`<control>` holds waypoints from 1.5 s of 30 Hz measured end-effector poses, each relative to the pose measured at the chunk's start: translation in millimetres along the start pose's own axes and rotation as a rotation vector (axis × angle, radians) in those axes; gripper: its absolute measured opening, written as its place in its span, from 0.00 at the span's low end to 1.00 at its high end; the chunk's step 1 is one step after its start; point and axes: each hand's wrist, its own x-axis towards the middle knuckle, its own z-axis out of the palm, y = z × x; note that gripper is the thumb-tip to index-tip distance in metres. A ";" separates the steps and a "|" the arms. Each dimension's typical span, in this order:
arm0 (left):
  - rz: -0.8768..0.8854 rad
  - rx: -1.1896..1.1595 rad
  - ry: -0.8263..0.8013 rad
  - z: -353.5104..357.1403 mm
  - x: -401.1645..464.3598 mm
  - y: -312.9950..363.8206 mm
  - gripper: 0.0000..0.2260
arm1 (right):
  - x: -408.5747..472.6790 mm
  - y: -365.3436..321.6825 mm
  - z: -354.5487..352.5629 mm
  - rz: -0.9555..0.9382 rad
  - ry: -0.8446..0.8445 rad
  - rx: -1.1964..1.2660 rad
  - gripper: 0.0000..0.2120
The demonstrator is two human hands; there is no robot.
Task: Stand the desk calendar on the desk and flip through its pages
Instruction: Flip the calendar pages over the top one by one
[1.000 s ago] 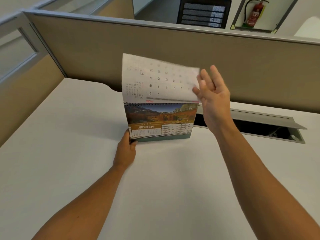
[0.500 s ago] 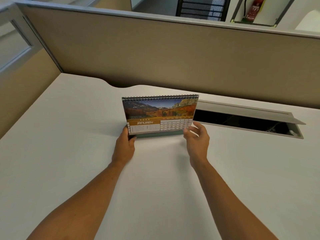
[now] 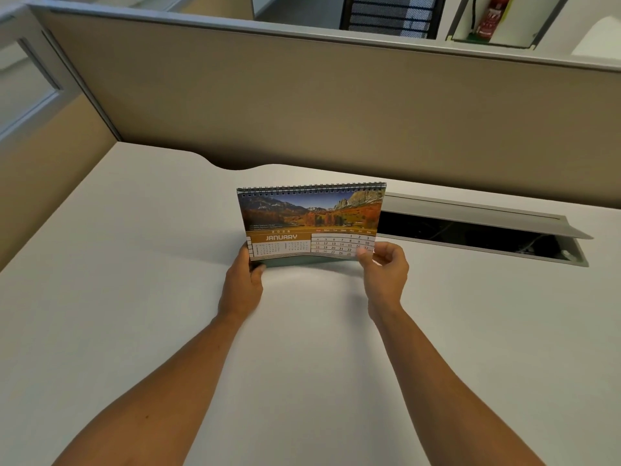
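The spiral-bound desk calendar [image 3: 311,216] stands upright on the white desk [image 3: 134,297], showing the January page with an autumn mountain photo. My left hand [image 3: 242,284] grips its lower left corner at the base. My right hand [image 3: 384,270] pinches the lower right corner of the January page between thumb and fingers, and that corner curls slightly away from the stand.
A beige cubicle partition [image 3: 336,105] runs behind the desk, with another on the left. An open cable tray [image 3: 477,230] with a raised lid sits in the desk just right of the calendar. A fire extinguisher [image 3: 490,15] hangs beyond the partition.
The page my right hand was tossing over the spiral has gone behind the calendar. My right hand came down to the lower right corner and pinched the January page. My left hand stayed put.
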 end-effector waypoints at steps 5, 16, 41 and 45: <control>-0.001 0.007 0.002 -0.2 -0.6 0.1 0.20 | -1.5 -0.2 -14.7 -0.066 -0.045 0.023 0.10; 0.026 -0.123 0.005 -5.3 -4.5 2.6 0.16 | -14.8 -11.1 -43.9 -0.213 0.009 -0.109 0.05; 0.034 -0.040 0.016 -0.8 -1.0 -0.1 0.20 | 16.4 -134.6 -16.6 -0.358 -0.511 0.170 0.27; 0.037 -0.029 0.021 -0.8 -0.5 -1.5 0.19 | 20.2 -109.4 -15.6 -0.337 -0.336 0.182 0.15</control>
